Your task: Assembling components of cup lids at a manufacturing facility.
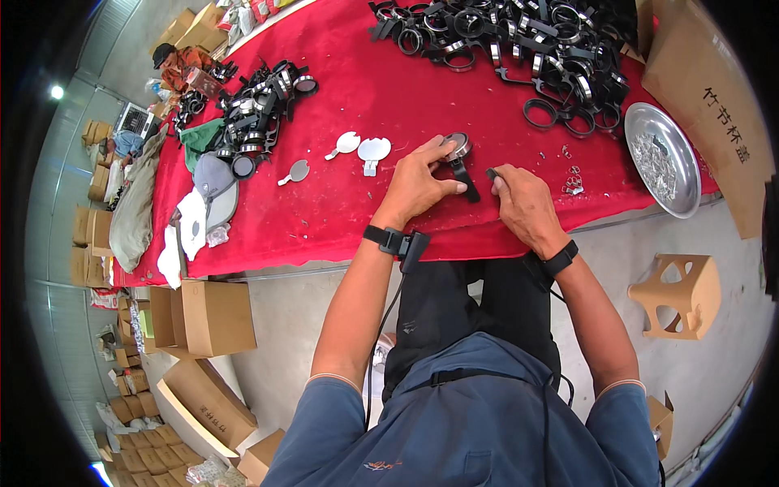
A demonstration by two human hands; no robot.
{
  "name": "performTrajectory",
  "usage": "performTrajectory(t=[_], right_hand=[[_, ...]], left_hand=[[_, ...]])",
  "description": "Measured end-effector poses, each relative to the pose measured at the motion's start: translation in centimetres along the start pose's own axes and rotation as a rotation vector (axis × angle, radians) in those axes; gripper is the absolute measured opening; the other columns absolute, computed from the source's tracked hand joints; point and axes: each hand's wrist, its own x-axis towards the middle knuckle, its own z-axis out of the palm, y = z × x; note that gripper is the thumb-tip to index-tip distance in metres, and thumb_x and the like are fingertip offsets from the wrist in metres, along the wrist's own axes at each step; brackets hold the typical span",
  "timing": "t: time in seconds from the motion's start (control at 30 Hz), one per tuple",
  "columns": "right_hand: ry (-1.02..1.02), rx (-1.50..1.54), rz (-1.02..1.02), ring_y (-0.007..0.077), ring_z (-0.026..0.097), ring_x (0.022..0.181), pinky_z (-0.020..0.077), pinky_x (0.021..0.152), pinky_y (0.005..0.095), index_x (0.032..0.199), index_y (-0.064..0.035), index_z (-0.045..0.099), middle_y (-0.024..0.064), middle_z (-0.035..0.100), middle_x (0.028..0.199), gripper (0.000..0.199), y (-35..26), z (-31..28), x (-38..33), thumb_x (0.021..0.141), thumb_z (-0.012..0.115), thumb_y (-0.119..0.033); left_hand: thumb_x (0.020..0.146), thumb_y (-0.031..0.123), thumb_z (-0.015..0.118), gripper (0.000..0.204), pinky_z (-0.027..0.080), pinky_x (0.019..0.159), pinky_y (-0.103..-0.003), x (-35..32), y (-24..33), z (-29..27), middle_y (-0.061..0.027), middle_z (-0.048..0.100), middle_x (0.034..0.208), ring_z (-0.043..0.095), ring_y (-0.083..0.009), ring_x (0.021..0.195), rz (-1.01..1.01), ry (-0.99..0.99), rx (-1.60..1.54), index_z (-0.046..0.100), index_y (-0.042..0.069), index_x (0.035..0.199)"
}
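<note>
My left hand [410, 185] is closed on a round black lid [460, 144] with a silver rim, resting at the table's near side. A black handle strip [466, 180] runs from the lid toward me, beneath my left thumb. Just to the right, my right hand [526, 204] pinches a small dark piece [491, 174] between thumb and finger; its exact kind is too small to make out. Left of my hands lie flat round tabbed pieces: two white ones [374, 152] and a greyer one [299, 171]. Several small metal clips [574, 182] are scattered beyond my right hand.
Black ring-shaped lid parts are heaped [560, 61] at the far right, with another pile of lids [256, 114] at left. A metal tray [692, 191] of small metal parts sits at right by a cardboard box [706, 97]. Grey cap [215, 178] at left; a person [182, 69] sits beyond.
</note>
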Motion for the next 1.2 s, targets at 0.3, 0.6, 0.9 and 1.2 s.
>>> performTrajectory(t=[0.3,0.6,0.9,1.2], right_hand=[[0.267,-0.588,-0.041,0.0387,0.069,0.111,0.0524,0.101,0.0541,0.124,-0.0039,0.076,0.0162,0.074,0.114,0.028,2.8,-0.5,2.8,0.098,0.073,-0.015],[-0.074,0.267,0.476,0.0366,0.08,0.087,0.0606,0.083,0.0456,0.11,0.0033,0.082,0.0215,0.081,0.092,0.036,0.1,2.6,5.7,0.103,0.077,-0.031],[-0.12,0.534,0.712,0.0239,0.075,0.083,0.0576,0.077,0.0423,0.101,0.0051,0.079,0.016,0.079,0.087,0.032,1.4,4.8,6.7,0.104,0.075,-0.026],[-0.063,0.493,0.696,0.0286,0.077,0.09,0.0581,0.082,0.0442,0.104,0.0035,0.077,0.0189,0.08,0.093,0.026,0.9,5.4,6.1,0.106,0.071,-0.022]], left_hand=[[0.1,0.02,0.079,0.05,0.057,0.113,-0.041,0.2,0.6,0.2,-0.0308,0.059,0.163,0.072,-0.0402,0.136,0.031,0.085,0.032,0.074,0.003,0.146],[0.096,0.012,0.079,0.043,0.056,0.116,-0.041,0.6,1.6,1.0,-0.0311,0.066,0.156,0.07,-0.0399,0.139,-0.063,0.165,0.067,0.08,0.004,0.138],[0.093,0.012,0.08,0.041,0.06,0.108,-0.039,0.9,1.4,1.9,-0.0319,0.068,0.152,0.078,-0.0394,0.125,-0.01,0.24,0.187,0.082,0.004,0.132],[0.093,0.013,0.079,0.042,0.061,0.103,-0.039,1.0,1.9,1.6,-0.0322,0.069,0.15,0.081,-0.0354,0.116,-0.012,0.206,0.181,0.082,0.002,0.133]])
